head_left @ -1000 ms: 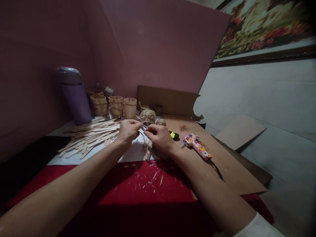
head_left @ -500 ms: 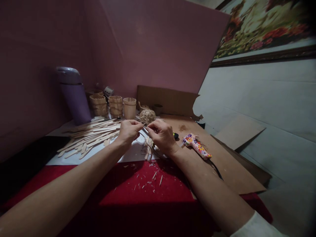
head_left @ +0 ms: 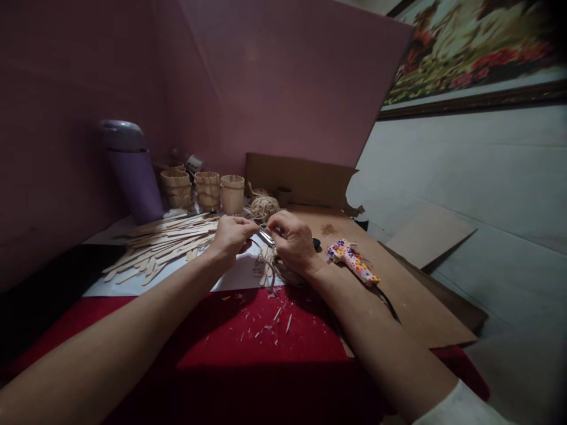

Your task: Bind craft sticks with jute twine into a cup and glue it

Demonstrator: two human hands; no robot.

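- The left hand (head_left: 233,236) is closed in a pinch. Its thumb and first fingers press together on the upper end of a thin pale strand of twine (head_left: 264,257).
- The right hand (head_left: 295,243) is closed too. Its fingers curl around a thin shiny metal tool (head_left: 267,236); which kind of tool it is, I cannot tell.
- The tool is short and narrow and reflects the light. Only its front part shows out of the right hand, and the tip points to 9 o'clock.
- The strand falls in a loose curve from the pinch down to a small bundle of pale wooden sticks (head_left: 264,271), which lies on a white paper sheet (head_left: 234,277).
- The tool is between the two hands, with its tip just beside the left fingertips. The bundle is at 6 o'clock from the tool, under the gap between the hands.
- At 9 o'clock from the left hand lies a pile of flat wooden craft sticks (head_left: 163,242).
- At 12 o'clock from the hands stands a round ball of tan twine (head_left: 264,208). At 11 o'clock are three small cups made of wooden sticks (head_left: 208,190), and farther at 10 o'clock a tall purple flask (head_left: 133,177).
- At 3 o'clock from the right hand, a glue gun with a colourful flower pattern (head_left: 353,261) lies on a brown cardboard sheet (head_left: 398,283).
- At 6 o'clock, a red cloth (head_left: 230,348) covers the bench, with small wood chips (head_left: 277,314) on it.
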